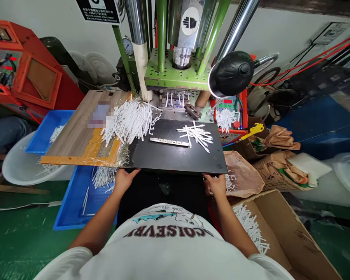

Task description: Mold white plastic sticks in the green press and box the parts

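Your left hand point(126, 181) and right hand point(216, 184) curl over the near edge of the smooth black board point(175, 155), gripping it. White plastic strips point(196, 136) and a slotted steel bar point(169, 142) lie on it, before the green moulding press point(175, 76). A blue plastic tray point(81, 198) sits on the green floor point(20, 241).

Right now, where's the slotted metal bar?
In the head view, the slotted metal bar lies on the black board, left of the loose white plastic pieces, beyond the right hand.
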A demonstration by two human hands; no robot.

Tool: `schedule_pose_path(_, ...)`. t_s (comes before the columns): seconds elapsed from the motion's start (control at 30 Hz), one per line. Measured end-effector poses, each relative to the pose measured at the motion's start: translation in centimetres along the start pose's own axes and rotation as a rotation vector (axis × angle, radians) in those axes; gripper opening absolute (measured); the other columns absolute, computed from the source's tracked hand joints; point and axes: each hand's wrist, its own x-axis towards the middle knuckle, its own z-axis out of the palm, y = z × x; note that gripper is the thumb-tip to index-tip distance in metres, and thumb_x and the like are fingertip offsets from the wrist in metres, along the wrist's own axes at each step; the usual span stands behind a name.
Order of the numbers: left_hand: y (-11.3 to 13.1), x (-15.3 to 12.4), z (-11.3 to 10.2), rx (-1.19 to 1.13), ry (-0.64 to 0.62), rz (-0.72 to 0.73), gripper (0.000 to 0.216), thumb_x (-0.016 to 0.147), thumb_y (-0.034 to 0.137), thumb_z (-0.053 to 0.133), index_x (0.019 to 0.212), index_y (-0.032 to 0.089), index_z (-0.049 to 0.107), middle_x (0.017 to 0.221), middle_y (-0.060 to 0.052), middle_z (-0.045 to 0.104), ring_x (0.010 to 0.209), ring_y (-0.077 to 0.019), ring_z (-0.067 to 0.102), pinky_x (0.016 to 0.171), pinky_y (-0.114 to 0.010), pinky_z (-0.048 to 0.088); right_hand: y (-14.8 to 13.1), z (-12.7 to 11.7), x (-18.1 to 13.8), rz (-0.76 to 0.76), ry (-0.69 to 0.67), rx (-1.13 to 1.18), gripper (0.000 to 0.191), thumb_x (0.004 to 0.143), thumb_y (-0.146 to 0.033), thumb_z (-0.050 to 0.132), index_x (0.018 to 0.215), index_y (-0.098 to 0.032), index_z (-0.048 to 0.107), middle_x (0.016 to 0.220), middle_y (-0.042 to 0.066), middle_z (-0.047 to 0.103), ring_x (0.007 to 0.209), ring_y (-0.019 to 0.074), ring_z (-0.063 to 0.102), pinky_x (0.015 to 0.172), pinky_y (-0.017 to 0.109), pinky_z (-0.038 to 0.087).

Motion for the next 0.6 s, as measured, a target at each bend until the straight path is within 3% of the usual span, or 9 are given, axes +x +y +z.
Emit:
schedule_pose_path(0.2,-0.4,0.2,0.3,-0.027,0.015,0.013,0.067,0.068,0.048,0.085,0.123,0.013,0.074,0.142,-0.021,0.075,0.137,-0.0404,0.069,0.126,-0.051,0.05,0.4,0.3,0.0,-0.012,0.015,0.028,0.084,0.053,-0.063,0.089,0.121,-0.018,0.068,0.128,0.021,0.077,0.132,0.0393,0.066,0.122,0.058,0.046)
schedule_pose_path(0.6,-0.5,0.3,0.1,0.039,0.008,0.015,0.054,0.073,0.044,0.084,0.117,0.014,0.075,0.134,-0.019,0.08,0.134,-0.037,0.072,0.126,-0.048,0.048,-0.9,0.2,-0.1,0.034,0.025,-0.001,0.087,0.052,-0.063,0.088,0.124,-0.017,0.069,0.133,0.022,0.076,0.127,0.0393,0.069,0.119,0.058,0.049)
